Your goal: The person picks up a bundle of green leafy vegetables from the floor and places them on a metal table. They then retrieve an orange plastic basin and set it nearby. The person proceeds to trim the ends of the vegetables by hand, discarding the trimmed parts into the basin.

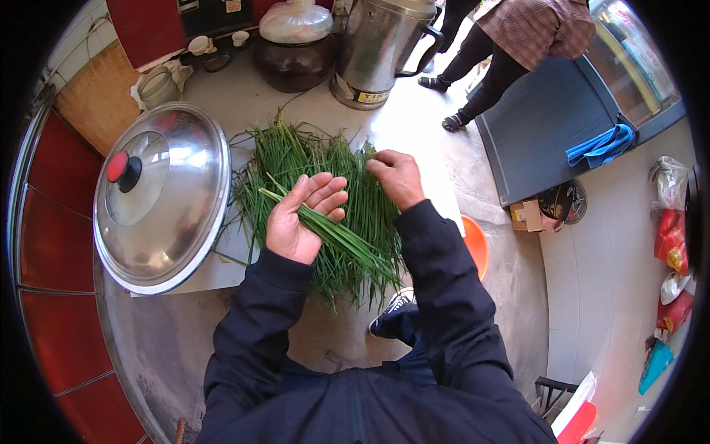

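Note:
A large heap of green garlic chives or similar long-leaved greens [355,166] lies on a white tabletop [222,272], its leaves hanging over the near edge. My left hand [302,219] is palm up above the heap, with a small bunch of the same greens [344,238] lying across the palm, held by the thumb side; the fingers are partly curled. At the right of the heap is my right hand [396,175], its thumb and fingertips pinched together at the tops of some leaves. Whether it grips a leaf cannot be told.
A domed metal lid [188,183] with a red-and-black knob stands at the left. Behind the table are a dark jar [294,64] and a tall metal container [369,50]. An orange basin [474,247] is at the right, below table height. A person [516,33] stands beyond.

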`<state>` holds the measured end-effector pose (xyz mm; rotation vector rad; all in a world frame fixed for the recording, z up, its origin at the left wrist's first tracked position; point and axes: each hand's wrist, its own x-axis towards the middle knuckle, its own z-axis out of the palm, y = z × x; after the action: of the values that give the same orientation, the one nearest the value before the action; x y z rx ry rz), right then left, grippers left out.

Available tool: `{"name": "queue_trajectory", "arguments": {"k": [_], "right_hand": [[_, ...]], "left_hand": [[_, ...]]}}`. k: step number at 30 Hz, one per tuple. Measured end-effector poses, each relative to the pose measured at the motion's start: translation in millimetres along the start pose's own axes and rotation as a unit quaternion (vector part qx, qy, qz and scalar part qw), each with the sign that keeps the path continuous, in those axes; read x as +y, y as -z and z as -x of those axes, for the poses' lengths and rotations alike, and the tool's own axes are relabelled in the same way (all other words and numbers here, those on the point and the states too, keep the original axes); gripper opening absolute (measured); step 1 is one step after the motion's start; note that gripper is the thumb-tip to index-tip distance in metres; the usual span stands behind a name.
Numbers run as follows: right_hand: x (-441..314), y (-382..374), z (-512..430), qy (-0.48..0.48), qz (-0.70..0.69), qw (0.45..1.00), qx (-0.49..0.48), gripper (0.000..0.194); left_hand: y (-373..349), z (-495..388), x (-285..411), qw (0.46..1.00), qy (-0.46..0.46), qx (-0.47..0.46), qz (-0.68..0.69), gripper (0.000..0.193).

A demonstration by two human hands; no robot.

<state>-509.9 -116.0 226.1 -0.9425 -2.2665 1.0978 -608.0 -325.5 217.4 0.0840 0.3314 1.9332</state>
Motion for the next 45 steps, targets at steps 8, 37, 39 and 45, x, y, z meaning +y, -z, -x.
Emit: {"name": "queue_trajectory", "arguments": {"k": [8, 37, 39, 45], "right_hand": [[-22, 41, 23, -0.057, -0.210, 0.973, -0.077, 0.018], [-36, 48, 54, 0.007, -0.079, 0.996, -0.035, 0.019], [-39, 48, 53, 0.047, -0.028, 0.998, 0.025, 0.020], [-63, 51, 71, 0.022, -0.244, 0.953, -0.177, 0.019]], "left_hand": [[-19, 12, -9, 0.990, -0.019, 0.027, -0.135, 0.036], [-40, 5, -37, 0.916, -0.040, 0.080, -0.392, 0.025], [-43, 7, -31, 0.924, -0.031, 0.081, -0.373, 0.024], [-45, 12, -22, 0.925, 0.013, 0.037, -0.377, 0.023]]}}
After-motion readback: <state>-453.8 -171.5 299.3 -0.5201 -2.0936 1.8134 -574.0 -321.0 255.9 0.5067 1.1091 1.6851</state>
